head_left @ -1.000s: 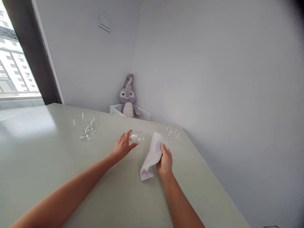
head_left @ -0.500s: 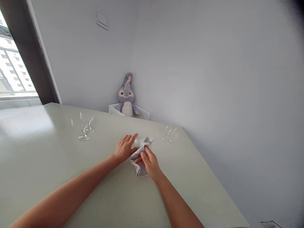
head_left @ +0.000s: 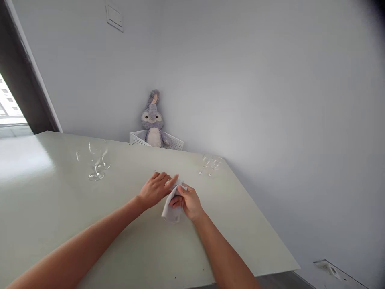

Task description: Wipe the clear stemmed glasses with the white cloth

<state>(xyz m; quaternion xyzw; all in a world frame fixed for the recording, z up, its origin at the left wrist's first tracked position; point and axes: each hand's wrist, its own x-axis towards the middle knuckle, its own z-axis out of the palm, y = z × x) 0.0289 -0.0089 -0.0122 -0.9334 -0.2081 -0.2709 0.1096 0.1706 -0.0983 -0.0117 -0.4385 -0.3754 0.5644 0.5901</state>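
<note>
Left hand (head_left: 155,190): at 9 o'clock from the held glass, closed around it.
Right hand (head_left: 192,202): at 4 o'clock, gripping the cloth in a thumb-and-finger bunch.
Cloth (head_left: 171,212): whitish, hanging at 6 o'clock, its upper part against the glass. Judged light, soft, limp; bunched fold a sound hold, loose tail less so.
Held glass (head_left: 177,184): between the two hands, above the table. Judged light, rigid, brittle, slick; bowl likely the safest hold, stem and rim weakest, light pressure only.
Tabletop (head_left: 114,249): pale, glossy; cut off at the left and lower edges. Glare at 10 o'clock.
Large stemmed glasses (head_left: 96,176): two, at 10 o'clock, well apart; outlines overlap, bowls faint.
Small glasses (head_left: 215,163): seemingly two, at 2 o'clock; stems barely legible.
Hidden portion: most of the held glass; rim and foot not readable, cloth inside or outside unclear.
</note>
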